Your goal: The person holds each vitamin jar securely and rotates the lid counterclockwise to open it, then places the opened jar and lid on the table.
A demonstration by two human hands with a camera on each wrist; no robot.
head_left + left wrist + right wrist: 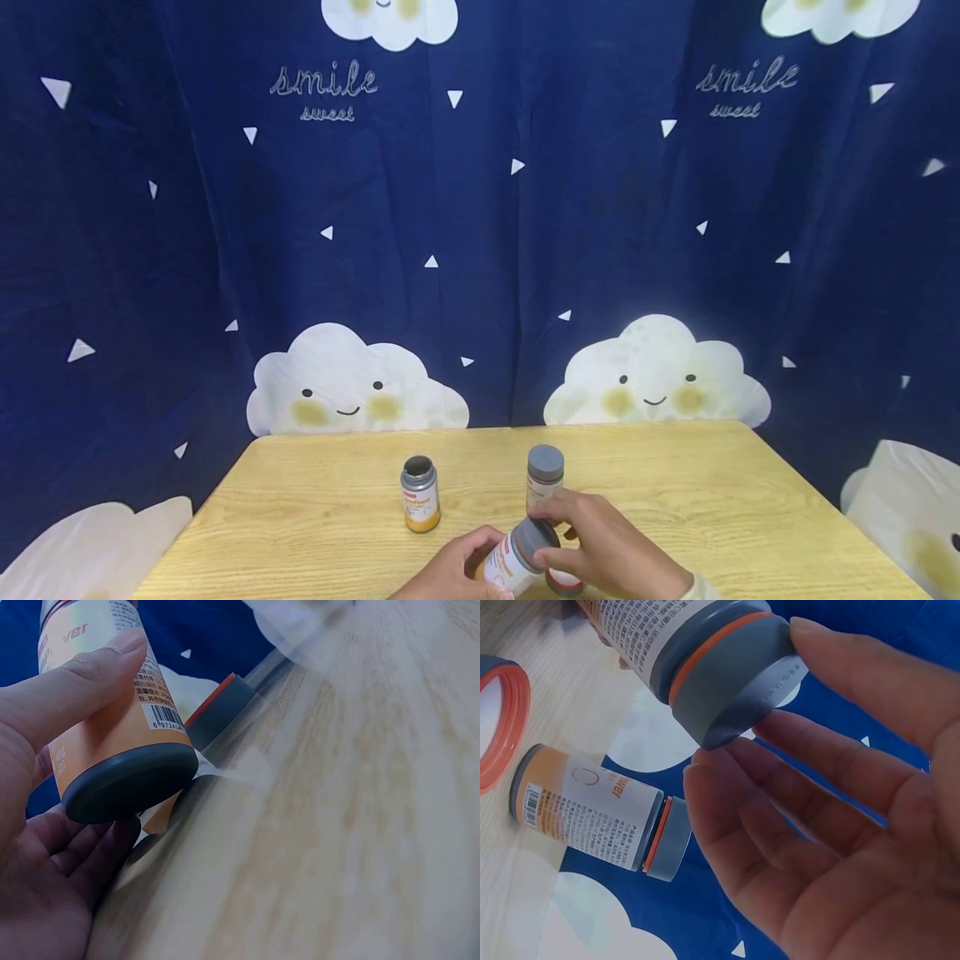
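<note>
Yellow wood-grain tabletop (pixel 300 517) in my head view; over it the left hand (pixel 453 575) grips a tilted, white-labelled orange plastic bottle (pixel 504 569), while the right hand (pixel 603 537) pinches its round grey cap (pixel 534 537). Farther back stand an open white-and-orange bottle with a grey neck (pixel 420 504) and a similar grey-lidded bottle (pixel 544 475). Left wrist: I note the thumb lying across the label, the base raised off the tabletop. Right wrist: thumb and fingertips touch the cap; a loose grey lid with an orange inside (pixel 517 720) shows nearby.
</note>
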